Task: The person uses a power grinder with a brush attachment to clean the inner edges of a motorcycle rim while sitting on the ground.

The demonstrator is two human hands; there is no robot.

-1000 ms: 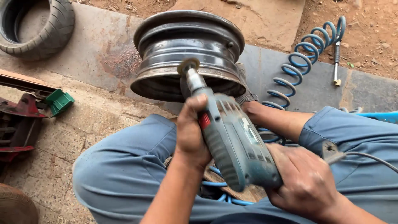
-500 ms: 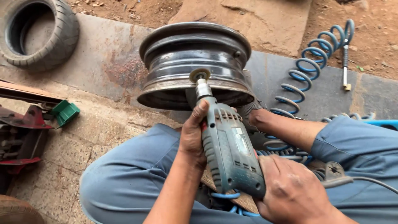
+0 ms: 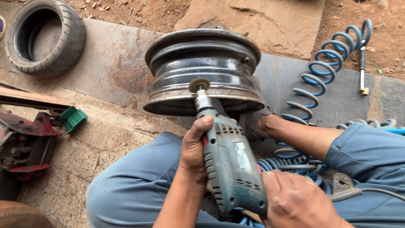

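A dark steel wheel rim (image 3: 204, 69) stands on edge on the concrete. I hold a green power drill (image 3: 230, 166) with a small round wire brush (image 3: 199, 85) at its tip, and the brush touches the rim's lower wall. My left hand (image 3: 195, 150) wraps the drill's front body. My right hand (image 3: 295, 200) grips its rear handle, where a grey cable (image 3: 363, 192) leaves. My blue-trousered legs lie under the drill, and a shoed foot (image 3: 253, 122) rests against the rim.
A small black tyre (image 3: 46, 38) lies at the far left. A coiled blue air hose (image 3: 325, 80) with a metal nozzle (image 3: 362, 71) runs along the right. Red metal equipment (image 3: 25, 143) and a green plastic piece (image 3: 72, 118) sit at the left edge.
The drill has swung from pointing up-left to nearly straight ahead, and its brush has come against the rim's lower wall. Both hands stayed on the drill.
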